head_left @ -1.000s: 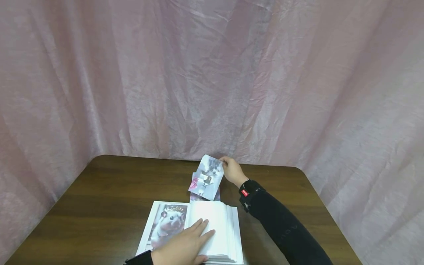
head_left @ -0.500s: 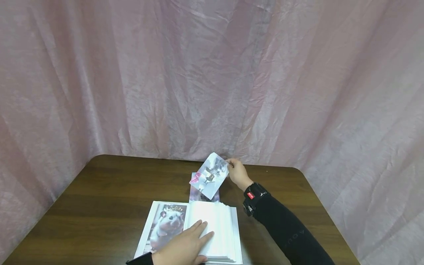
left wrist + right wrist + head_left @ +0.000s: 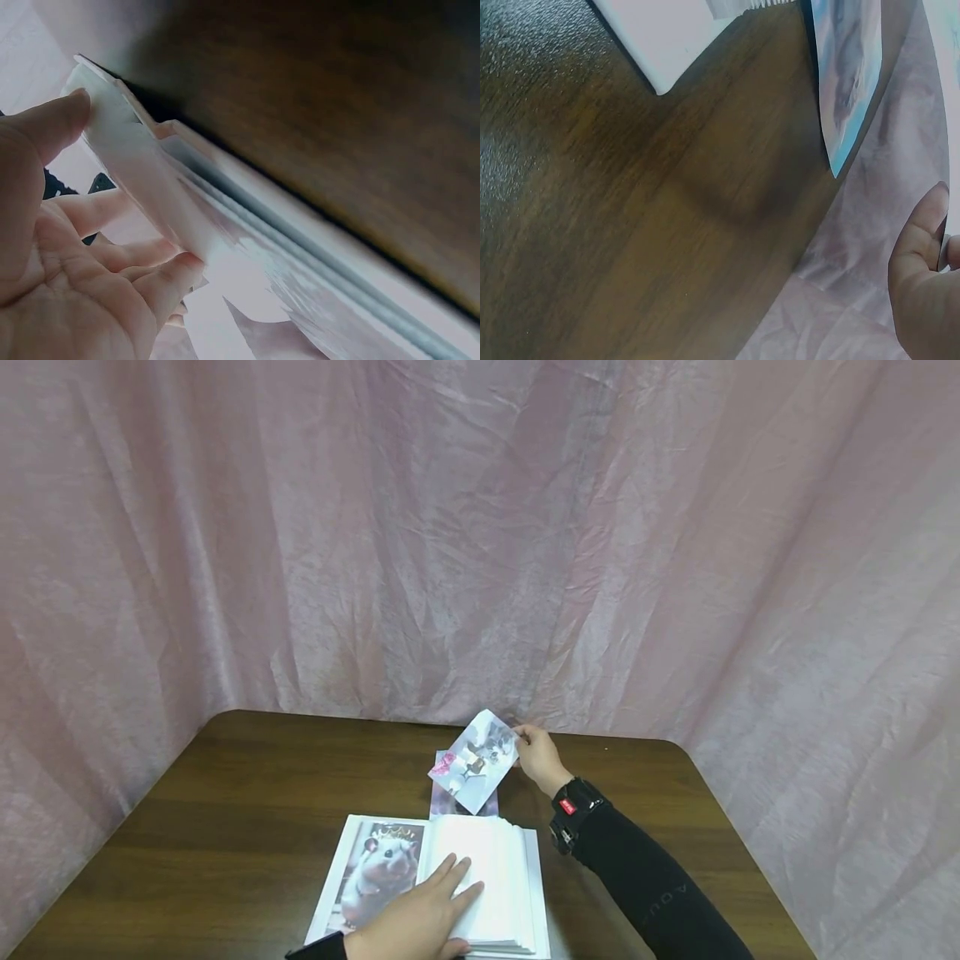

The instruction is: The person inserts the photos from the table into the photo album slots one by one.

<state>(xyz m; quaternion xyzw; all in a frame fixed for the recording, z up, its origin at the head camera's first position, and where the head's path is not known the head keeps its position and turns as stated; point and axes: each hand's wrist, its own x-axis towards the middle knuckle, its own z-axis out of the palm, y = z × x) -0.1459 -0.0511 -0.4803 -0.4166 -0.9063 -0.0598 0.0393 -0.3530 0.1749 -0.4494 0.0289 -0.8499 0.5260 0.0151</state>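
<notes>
A white photo album (image 3: 480,877) lies spread on the table, a picture of a white hamster-like animal (image 3: 382,868) on its left side. Across the blank right-hand page rests my left hand (image 3: 420,910), fingers extended; the left wrist view shows its fingertips against the album pages (image 3: 142,165). Beyond the album, my right hand (image 3: 538,758) pinches the right edge of a pale picture card (image 3: 474,764) with a pink patch, held tilted. Another picture card (image 3: 442,802) lies partly hidden beneath it, at the album's far edge; the right wrist view shows this lower card (image 3: 851,75) too.
The brown wooden table (image 3: 262,777) has rounded far corners. Behind it hangs a pink curtain (image 3: 450,543), close to the far edge. Black sleeves and wrist devices (image 3: 573,810) cover the forearms.
My right hand has moved slightly right, turning the held card clockwise and exposing more of the card below. My left hand stays on the album page.
</notes>
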